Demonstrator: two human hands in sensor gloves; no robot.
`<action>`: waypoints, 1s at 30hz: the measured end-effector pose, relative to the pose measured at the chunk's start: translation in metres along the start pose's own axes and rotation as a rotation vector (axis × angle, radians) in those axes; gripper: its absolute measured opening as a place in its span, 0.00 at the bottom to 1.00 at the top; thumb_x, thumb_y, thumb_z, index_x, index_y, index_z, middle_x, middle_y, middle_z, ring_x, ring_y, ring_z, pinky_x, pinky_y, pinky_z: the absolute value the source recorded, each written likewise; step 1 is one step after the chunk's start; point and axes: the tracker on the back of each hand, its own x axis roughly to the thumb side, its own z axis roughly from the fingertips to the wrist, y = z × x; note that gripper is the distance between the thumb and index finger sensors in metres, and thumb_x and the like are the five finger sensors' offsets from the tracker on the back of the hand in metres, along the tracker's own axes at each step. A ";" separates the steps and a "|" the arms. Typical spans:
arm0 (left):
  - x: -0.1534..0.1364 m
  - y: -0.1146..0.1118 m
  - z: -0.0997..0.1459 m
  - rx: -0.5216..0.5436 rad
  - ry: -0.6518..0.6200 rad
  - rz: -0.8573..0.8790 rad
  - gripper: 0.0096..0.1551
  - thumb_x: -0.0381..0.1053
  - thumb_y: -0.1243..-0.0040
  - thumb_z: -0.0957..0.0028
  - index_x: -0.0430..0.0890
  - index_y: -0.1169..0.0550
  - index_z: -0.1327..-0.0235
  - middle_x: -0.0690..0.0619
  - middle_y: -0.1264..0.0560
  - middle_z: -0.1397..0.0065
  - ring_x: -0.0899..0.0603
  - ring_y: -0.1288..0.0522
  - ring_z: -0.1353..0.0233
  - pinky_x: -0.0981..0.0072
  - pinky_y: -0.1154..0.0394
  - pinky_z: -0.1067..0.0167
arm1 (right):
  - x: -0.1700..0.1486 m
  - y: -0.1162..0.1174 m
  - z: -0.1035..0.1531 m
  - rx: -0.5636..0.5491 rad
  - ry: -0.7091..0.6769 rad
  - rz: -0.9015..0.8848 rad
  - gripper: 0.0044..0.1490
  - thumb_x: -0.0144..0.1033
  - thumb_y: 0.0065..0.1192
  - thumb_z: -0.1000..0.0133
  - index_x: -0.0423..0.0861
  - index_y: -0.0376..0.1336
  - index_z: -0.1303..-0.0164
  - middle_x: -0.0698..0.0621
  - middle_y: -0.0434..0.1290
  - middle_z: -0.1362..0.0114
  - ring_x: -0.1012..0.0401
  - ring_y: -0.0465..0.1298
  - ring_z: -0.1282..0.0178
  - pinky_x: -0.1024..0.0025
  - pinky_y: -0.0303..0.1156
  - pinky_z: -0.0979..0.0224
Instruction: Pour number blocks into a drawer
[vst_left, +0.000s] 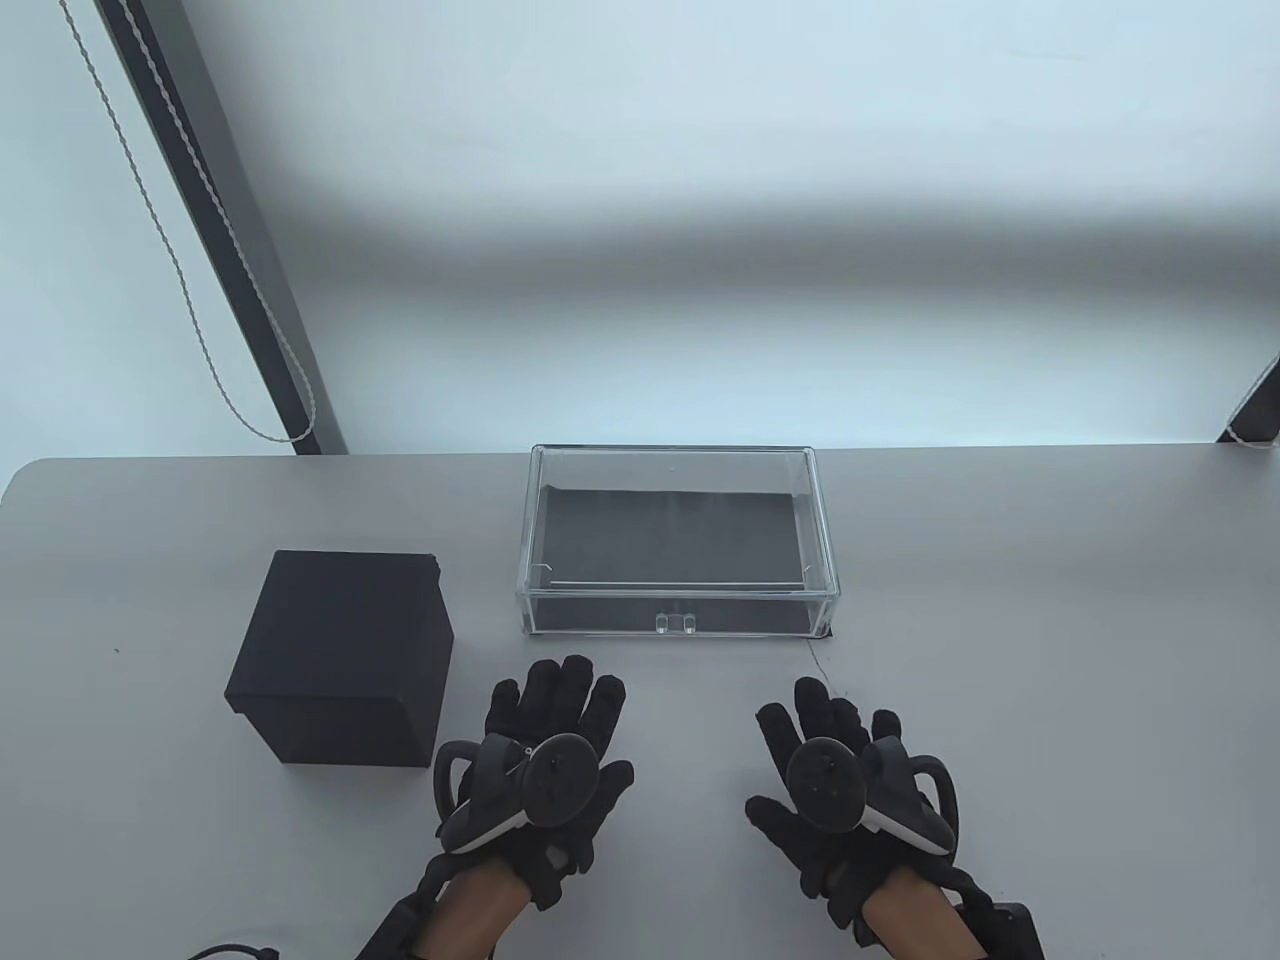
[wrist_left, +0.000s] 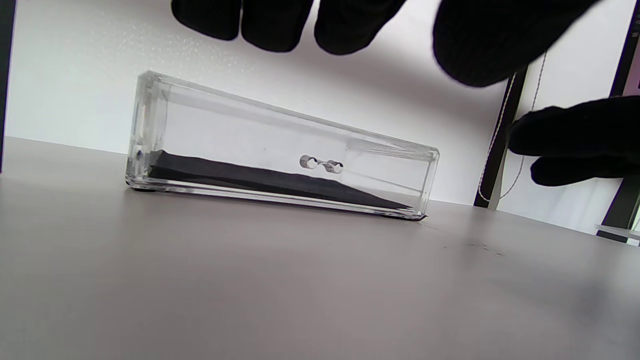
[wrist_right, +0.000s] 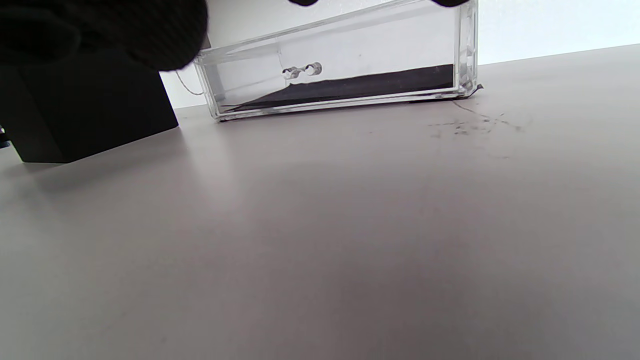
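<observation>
A clear acrylic drawer case (vst_left: 680, 470) stands mid-table with a black liner inside; its drawer sits pushed in, with a small clear handle (vst_left: 676, 623) on the near face. A black cube-shaped box (vst_left: 340, 670) stands to its left. No number blocks show in any view. My left hand (vst_left: 555, 725) and right hand (vst_left: 830, 750) lie palm down near the table, fingers spread, holding nothing, just short of the case. The case also shows in the left wrist view (wrist_left: 280, 145) and the right wrist view (wrist_right: 350, 60), as does the black box (wrist_right: 90, 115).
The grey table (vst_left: 1000, 620) ends just behind the case, with a white wall beyond. A dark post with a hanging cord (vst_left: 200, 250) stands at the back left, another post (vst_left: 1250, 410) at the back right. A faint scratch mark (wrist_right: 470, 125) lies near the case's right corner.
</observation>
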 end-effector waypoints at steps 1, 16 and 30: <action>-0.001 0.000 -0.002 0.001 0.020 0.026 0.46 0.71 0.49 0.51 0.54 0.44 0.22 0.47 0.50 0.12 0.33 0.51 0.16 0.28 0.56 0.25 | 0.000 0.000 0.000 -0.001 0.002 -0.001 0.55 0.65 0.56 0.50 0.53 0.36 0.23 0.39 0.31 0.18 0.35 0.43 0.19 0.25 0.34 0.26; -0.009 -0.019 -0.068 -0.108 0.310 0.407 0.48 0.71 0.47 0.52 0.46 0.40 0.25 0.39 0.35 0.19 0.31 0.31 0.27 0.32 0.36 0.33 | -0.011 -0.006 0.003 -0.034 0.049 0.003 0.56 0.64 0.57 0.52 0.52 0.38 0.23 0.39 0.34 0.18 0.35 0.46 0.19 0.25 0.36 0.26; -0.029 -0.045 -0.119 -0.239 0.794 0.852 0.47 0.72 0.43 0.54 0.37 0.27 0.37 0.36 0.17 0.38 0.37 0.15 0.49 0.41 0.20 0.53 | -0.012 -0.002 0.002 -0.008 0.062 0.017 0.55 0.64 0.57 0.52 0.52 0.38 0.23 0.38 0.36 0.18 0.35 0.47 0.20 0.25 0.38 0.26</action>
